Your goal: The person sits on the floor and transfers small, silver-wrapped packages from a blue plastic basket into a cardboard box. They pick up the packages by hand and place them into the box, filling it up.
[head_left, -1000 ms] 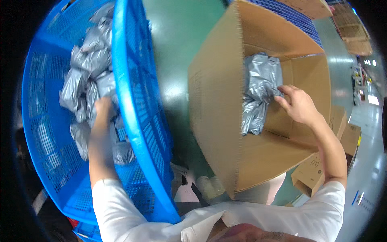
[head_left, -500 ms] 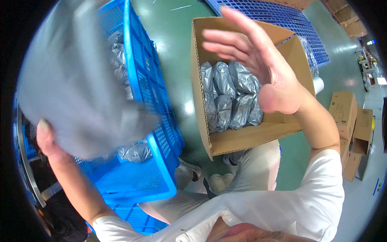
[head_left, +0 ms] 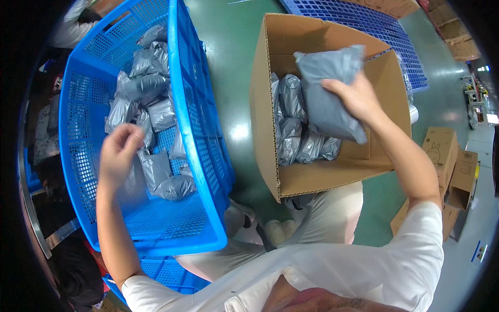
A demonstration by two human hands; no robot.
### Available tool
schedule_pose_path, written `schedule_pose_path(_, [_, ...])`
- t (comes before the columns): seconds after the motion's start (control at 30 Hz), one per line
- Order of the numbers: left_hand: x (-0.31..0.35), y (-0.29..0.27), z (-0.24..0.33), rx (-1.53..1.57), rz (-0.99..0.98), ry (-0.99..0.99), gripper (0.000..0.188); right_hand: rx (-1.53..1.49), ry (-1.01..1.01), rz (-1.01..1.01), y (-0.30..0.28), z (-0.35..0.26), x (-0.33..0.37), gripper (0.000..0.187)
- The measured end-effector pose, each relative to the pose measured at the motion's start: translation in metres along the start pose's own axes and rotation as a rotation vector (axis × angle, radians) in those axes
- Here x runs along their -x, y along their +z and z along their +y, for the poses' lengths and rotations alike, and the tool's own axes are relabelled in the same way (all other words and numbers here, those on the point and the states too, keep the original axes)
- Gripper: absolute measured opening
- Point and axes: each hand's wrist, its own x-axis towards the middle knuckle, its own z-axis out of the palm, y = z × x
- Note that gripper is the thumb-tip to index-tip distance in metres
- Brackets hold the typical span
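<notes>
Over the open cardboard box [head_left: 332, 183], my right hand [head_left: 358, 99] grips a grey plastic mailing bag [head_left: 330, 91], thumb across its upper face. The bag is tilted above several grey wrapped parcels [head_left: 292, 99] standing in rows inside, and it hides some of them. My left hand [head_left: 118, 156] is over the blue plastic crate [head_left: 208, 229] on the left, its fingers curled together and slightly blurred. Whether anything is between them I cannot make out. Several grey bagged parcels [head_left: 156, 169] lie loosely in the crate, close to this hand.
A blue slatted pallet [head_left: 358, 21] lies on the green floor beyond the box. Brown cartons [head_left: 442, 151] stand at the right. Another blue crate [head_left: 171, 273] shows beneath the first. A metal-edged rack [head_left: 36, 223] is at the far left.
The large grey bag my left hand held is gone from the left. My right hand, previously open above the box, now holds a grey bag there. My left hand has moved over the crate.
</notes>
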Motion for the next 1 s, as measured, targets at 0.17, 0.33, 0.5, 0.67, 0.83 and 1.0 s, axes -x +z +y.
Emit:
schedule_pose_path(0.17, [-0.036,0.017,-0.142,-0.926,-0.380,-0.179,0.047,0.974,0.123,-0.007,0.097,0.059,-0.078,0.100])
schedule_pose_path(0.33, [-0.044,0.050,-0.250,-1.076,-0.686,-0.427,0.091,0.971,-0.025,0.017,0.139,0.091,-0.082,0.096])
schedule_pose_path(0.5, [-0.033,0.118,-0.331,-0.963,-0.893,-0.510,0.116,1.349,-0.518,-0.280,0.127,0.084,-0.043,0.076])
schedule_pose_path(0.67, [-0.008,0.139,-0.404,-0.660,-0.953,-0.612,0.130,1.680,-0.736,-0.573,0.166,0.094,-0.058,0.052])
schedule_pose_path(0.83, [0.023,0.117,-0.430,-0.472,-0.978,-0.685,0.144,1.778,-0.824,-0.642,0.222,0.144,-0.065,0.049])
schedule_pose_path(1.0, [-0.028,0.128,-0.315,-0.915,-1.063,-0.555,0.127,1.584,-0.714,-0.865,0.183,0.172,-0.081,0.042])
